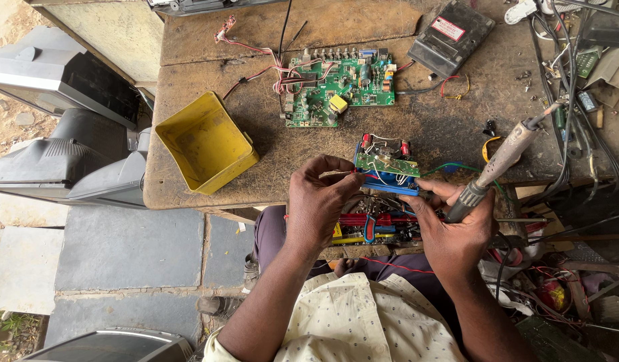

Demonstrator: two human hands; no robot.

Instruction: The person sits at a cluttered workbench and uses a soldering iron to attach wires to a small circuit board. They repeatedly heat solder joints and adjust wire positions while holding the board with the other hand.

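Soldering seems under way: small circuit board (386, 166) is steadied mid-frame by left hand (321, 201); soldering iron (502, 161) is gripped in right hand (450, 231), tip needed at board.

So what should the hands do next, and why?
Probably swing the soldering iron tip down to the small circuit board: the right hand holds it pointing away, while the left hand steadies the board's edge.

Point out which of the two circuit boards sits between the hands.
The small circuit board on the blue base, between left hand and right hand. The large circuit board lies untouched farther back, trailing wires.
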